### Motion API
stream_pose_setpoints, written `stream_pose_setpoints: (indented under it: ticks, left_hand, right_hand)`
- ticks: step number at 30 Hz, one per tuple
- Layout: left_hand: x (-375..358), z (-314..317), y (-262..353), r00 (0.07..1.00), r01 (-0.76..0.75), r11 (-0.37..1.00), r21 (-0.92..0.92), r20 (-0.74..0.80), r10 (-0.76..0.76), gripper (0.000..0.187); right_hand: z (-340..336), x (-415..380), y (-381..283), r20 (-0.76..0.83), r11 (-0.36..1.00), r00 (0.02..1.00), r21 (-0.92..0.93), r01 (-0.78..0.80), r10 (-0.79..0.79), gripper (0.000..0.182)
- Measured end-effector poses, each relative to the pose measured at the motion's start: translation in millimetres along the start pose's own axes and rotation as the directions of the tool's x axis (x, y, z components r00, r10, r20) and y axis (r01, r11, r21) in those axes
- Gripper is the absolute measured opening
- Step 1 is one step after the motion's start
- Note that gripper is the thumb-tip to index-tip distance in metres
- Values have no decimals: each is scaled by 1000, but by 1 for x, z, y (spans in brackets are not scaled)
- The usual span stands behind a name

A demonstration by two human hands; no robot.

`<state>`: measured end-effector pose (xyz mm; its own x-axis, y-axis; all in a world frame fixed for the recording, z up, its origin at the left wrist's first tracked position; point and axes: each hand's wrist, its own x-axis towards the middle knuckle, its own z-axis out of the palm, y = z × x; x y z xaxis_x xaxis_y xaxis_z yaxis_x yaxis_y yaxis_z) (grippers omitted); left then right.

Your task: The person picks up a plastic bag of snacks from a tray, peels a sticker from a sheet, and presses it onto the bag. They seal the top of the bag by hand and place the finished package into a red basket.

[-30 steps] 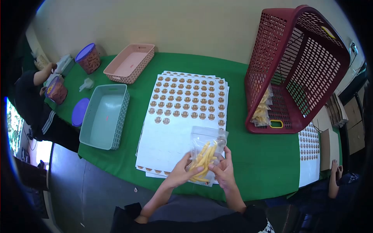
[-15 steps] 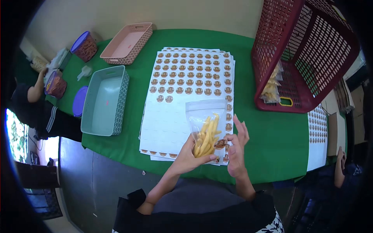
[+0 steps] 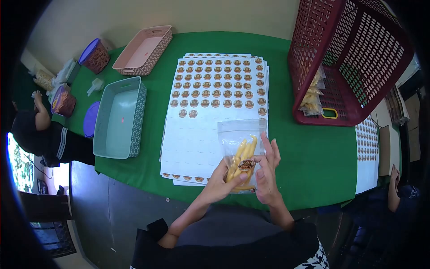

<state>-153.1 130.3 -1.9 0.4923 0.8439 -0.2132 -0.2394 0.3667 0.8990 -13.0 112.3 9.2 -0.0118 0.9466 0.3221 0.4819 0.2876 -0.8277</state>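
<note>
A clear zip bag [image 3: 230, 134] of yellow stick-shaped snacks [image 3: 244, 150] is in my left hand [image 3: 217, 183], whose thumb lies across the bag's lower front. A round brown sticker [image 3: 246, 165] sits on the bag's front, over the snacks. At the bag's right side is my right hand [image 3: 268, 177], fingers stretched and apart, with a fingertip at the sticker's edge. Beneath the bag lies a stack of white sticker sheets [image 3: 192, 143]; rows of round brown stickers fill the top sheet's upper part, and its lower part is bare backing.
A green basket [image 3: 117, 125] and a pink basket [image 3: 143, 54] stand left on the green cloth [image 3: 309, 179]. Beyond are lidded tubs [image 3: 95, 58] and a purple lid [image 3: 91, 119]. At right, a maroon crate [image 3: 331, 98] holds filled bags [image 3: 312, 98]. Other people are at both sides.
The sticker now lies flatter on the bag's front, further left than before. My right hand has come in closer against the bag, and the bag has turned more upright.
</note>
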Motion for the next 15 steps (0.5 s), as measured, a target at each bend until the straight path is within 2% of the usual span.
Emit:
stream_pose_setpoints:
  ticks: [4, 6, 10, 12, 15]
  left_hand:
    - [0, -1, 3, 1000, 28, 999, -41, -1, -29, 49]
    - [0, -4, -2, 999, 44, 998, 36, 10, -44, 50]
    - [1, -5, -6, 1000, 18, 998, 66, 4, -19, 47]
    - [1, -5, -6, 1000, -11, 988, 152, -1, 12, 45]
    - [3, -5, -8, 999, -26, 993, 117, -32, 30, 44]
  right_hand:
    - [1, -1, 2, 2, 999, 1000, -24, 22, -22, 40]
    - [3, -2, 3, -2, 1000, 1000, -15, 17, -17, 39]
    - [5, -4, 4, 0, 1000, 1000, -7, -6, 6, 38]
    - [6, -4, 4, 7, 1000, 1000, -9, -5, 5, 38]
    - [7, -6, 4, 23, 999, 1000, -45, -1, 2, 38]
